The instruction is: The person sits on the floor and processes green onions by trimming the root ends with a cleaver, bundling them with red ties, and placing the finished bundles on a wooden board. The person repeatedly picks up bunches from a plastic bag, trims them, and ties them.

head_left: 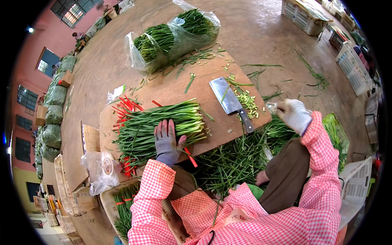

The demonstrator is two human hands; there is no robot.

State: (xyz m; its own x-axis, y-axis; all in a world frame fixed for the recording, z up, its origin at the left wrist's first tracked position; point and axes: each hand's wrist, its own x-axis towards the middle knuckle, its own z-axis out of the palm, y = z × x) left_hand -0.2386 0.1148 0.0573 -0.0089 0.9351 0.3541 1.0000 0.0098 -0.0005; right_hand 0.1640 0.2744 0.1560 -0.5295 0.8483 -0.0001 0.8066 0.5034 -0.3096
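My left hand [166, 143], in a grey glove, rests with fingers apart on a large bundle of green chives [139, 128] with pale stems on the wooden board [212, 134]. Red ties [126, 108] lie beside and under the bundle. My right hand [290, 112], in a white glove, is curled beyond the board's right edge, by a small shiny thing [271, 107] too small to identify. A cleaver [224, 96] with a dark handle lies on the board among cut stem pieces [249, 102]. A plastic bag of chives [175, 36] sits at the board's far end.
Loose greens [228, 163] lie below the board around my legs. A crate of tied bunches [124, 210] and a plastic bag [100, 171] are at my left. Green sacks [53, 132] line the pink wall. Crates [353, 67] stand right. Other people [79, 36] sit in the distance.
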